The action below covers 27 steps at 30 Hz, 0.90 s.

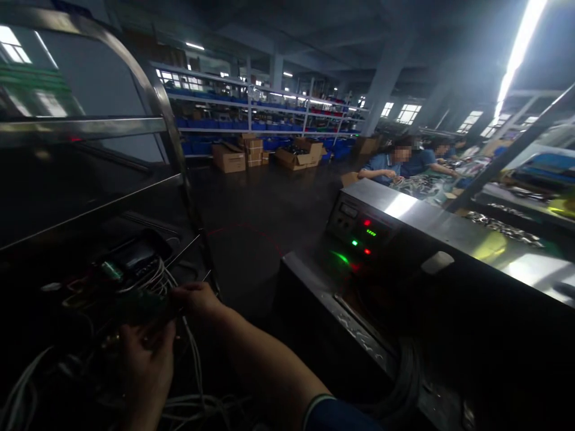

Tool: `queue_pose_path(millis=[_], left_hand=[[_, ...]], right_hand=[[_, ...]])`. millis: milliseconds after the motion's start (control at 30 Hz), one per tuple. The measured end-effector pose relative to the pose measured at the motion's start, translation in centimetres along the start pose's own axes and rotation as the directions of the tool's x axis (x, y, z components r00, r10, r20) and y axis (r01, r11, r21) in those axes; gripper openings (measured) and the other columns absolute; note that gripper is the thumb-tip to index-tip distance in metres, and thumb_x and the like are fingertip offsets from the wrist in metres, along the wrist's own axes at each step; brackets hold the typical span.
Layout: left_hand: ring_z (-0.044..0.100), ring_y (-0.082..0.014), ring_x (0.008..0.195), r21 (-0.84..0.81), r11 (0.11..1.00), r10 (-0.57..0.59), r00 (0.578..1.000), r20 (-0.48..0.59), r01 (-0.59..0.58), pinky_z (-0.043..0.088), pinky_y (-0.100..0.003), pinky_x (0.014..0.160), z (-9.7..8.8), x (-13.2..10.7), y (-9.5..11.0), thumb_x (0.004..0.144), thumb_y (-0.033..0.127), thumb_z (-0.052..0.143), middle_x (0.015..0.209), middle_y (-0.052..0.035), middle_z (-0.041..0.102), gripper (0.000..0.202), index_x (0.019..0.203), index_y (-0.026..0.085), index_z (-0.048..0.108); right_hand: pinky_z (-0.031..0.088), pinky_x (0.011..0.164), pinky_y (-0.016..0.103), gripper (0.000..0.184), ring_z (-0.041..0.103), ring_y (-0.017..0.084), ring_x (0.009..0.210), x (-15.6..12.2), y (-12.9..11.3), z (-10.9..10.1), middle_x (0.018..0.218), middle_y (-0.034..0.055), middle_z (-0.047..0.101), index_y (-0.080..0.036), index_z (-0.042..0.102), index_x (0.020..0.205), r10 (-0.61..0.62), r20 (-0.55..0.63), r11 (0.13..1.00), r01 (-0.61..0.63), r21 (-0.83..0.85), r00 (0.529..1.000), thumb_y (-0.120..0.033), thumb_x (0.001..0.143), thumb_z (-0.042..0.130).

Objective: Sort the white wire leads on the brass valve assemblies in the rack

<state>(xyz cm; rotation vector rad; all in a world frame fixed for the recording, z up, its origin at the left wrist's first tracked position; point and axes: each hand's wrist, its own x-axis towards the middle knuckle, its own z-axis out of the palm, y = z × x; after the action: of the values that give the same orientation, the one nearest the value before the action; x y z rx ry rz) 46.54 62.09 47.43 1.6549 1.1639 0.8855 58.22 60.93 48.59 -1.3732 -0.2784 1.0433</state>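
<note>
In deep shadow at the lower left, a dark green circuit board (146,304) is between my hands. My left hand (149,362) grips its near edge, thumb and fingers curled around it. From the right, my right hand (197,299) pinches the board's right end; the fingertips are partly lost in the dark. White wires (157,275) bunch just behind the board, and more white wires (193,353) trail down beside my right wrist. Beyond them lies a black housing (137,254) with a small green part (111,270) in it.
A metal rack frame (173,143) rises at the left. To the right stands a metal-topped unit (386,200) with a lit display (371,233). Cardboard boxes (229,158) and long shelves (278,108) are farther back. People (380,167) sit working at a bench on the right.
</note>
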Motion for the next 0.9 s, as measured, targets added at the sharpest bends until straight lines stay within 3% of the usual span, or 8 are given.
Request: queue_pose_path(millis=[167, 300, 433, 533, 600, 733, 800, 900], left_hand=[[0.049, -0.0437, 0.117, 0.309, 0.93, 0.233, 0.969, -0.084, -0.197, 0.044, -0.057, 0.092, 0.3, 2.1, 2.4, 0.071, 0.056, 0.059, 0.127, -0.0244, 0.051, 0.087, 0.138, 0.006, 0.035], [0.033, -0.0445, 0.131, 0.232, 0.906, 0.392, 0.909, -0.142, -0.354, 0.037, -0.062, 0.1, 0.4, 4.4, 3.9, 0.077, 0.051, 0.059, 0.139, -0.0246, 0.037, 0.081, 0.141, 0.009, 0.031], [0.037, -0.0392, 0.13, 0.16, 0.879, 0.472, 0.87, -0.146, -0.45, 0.037, -0.058, 0.102, 0.3, 5.8, 5.2, 0.084, 0.035, 0.055, 0.134, -0.0277, 0.04, 0.061, 0.137, 0.009, 0.037], [0.043, -0.036, 0.126, 0.201, 0.848, 0.521, 0.841, -0.147, -0.49, 0.042, -0.052, 0.1, 0.5, 6.9, 5.7, 0.082, 0.028, 0.058, 0.13, -0.0261, 0.043, 0.061, 0.136, 0.008, 0.037], [0.046, -0.0337, 0.123, 0.236, 0.827, 0.549, 0.824, -0.141, -0.511, 0.043, -0.05, 0.099, 0.4, 7.3, 5.9, 0.08, 0.028, 0.059, 0.128, -0.0241, 0.046, 0.065, 0.137, 0.009, 0.035], [0.051, -0.0295, 0.119, 0.251, 0.767, 0.631, 0.765, -0.129, -0.59, 0.046, -0.046, 0.098, -0.1, 7.5, 6.1, 0.08, 0.03, 0.061, 0.125, -0.0207, 0.052, 0.066, 0.137, 0.01, 0.033], [0.052, -0.0279, 0.12, 0.251, 0.738, 0.668, 0.732, -0.133, -0.627, 0.046, -0.044, 0.099, -0.4, 7.7, 6.0, 0.079, 0.027, 0.061, 0.125, -0.0192, 0.053, 0.064, 0.135, 0.012, 0.034], [0.05, -0.0276, 0.123, 0.238, 0.724, 0.681, 0.725, -0.103, -0.647, 0.045, -0.044, 0.101, -0.6, 8.2, 5.9, 0.075, 0.023, 0.065, 0.129, -0.0198, 0.052, 0.069, 0.134, 0.013, 0.031]], right_hand=[[0.043, 0.055, 0.023, 0.015, 0.05, 0.01, 0.054, -1.2, -1.2, 1.2, 0.058, -0.0021, 0.052, -0.015, 0.054, 0.064, -0.057, -0.005, 0.99, 0.057, 0.126, 0.998, -0.025, 0.074, 0.061], [0.046, 0.06, 0.028, 0.023, 0.056, 0.014, 0.059, -3.3, -2.6, 2.6, 0.062, 0.0003, 0.057, -0.015, 0.058, 0.064, -0.141, -0.001, 0.988, 0.14, 0.07, 0.99, -0.036, 0.069, 0.065], [0.044, 0.059, 0.029, 0.031, 0.054, 0.016, 0.06, -4.9, -3.4, 2.0, 0.063, 0.004, 0.059, -0.015, 0.061, 0.064, -0.278, -0.07, 0.959, 0.273, -0.08, 0.958, -0.046, 0.068, 0.063], [0.043, 0.064, 0.031, 0.035, 0.052, 0.019, 0.073, -4.0, -4.1, 0.6, 0.077, 0.0055, 0.059, -0.017, 0.06, 0.083, -0.444, -0.263, 0.894, 0.404, -0.196, 0.856, -0.05, 0.071, 0.059], [0.045, 0.071, 0.033, 0.038, 0.054, 0.02, 0.082, -3.6, -5.2, 0.1, 0.092, 0.0076, 0.06, -0.017, 0.058, 0.097, -0.61, -0.299, 0.786, 0.512, -0.346, 0.734, -0.048, 0.075, 0.057], [0.047, 0.08, 0.038, 0.031, 0.058, 0.02, 0.087, -3.5, -7.6, 0.1, 0.103, 0.0097, 0.061, -0.018, 0.059, 0.107, -0.898, 0.012, 0.322, 0.677, -0.662, 0.439, -0.038, 0.084, 0.052], [0.048, 0.081, 0.039, 0.03, 0.059, 0.02, 0.091, -3.0, -8.3, 0.1, 0.106, 0.0104, 0.061, -0.019, 0.058, 0.11, -0.895, 0.127, 0.245, 0.711, -0.659, 0.427, -0.033, 0.085, 0.051], [0.049, 0.08, 0.038, 0.037, 0.059, 0.021, 0.094, -1.7, -8.3, -0.4, 0.107, 0.0113, 0.061, -0.017, 0.055, 0.116, -0.848, 0.231, 0.26, 0.754, -0.603, 0.477, -0.029, 0.081, 0.052]])
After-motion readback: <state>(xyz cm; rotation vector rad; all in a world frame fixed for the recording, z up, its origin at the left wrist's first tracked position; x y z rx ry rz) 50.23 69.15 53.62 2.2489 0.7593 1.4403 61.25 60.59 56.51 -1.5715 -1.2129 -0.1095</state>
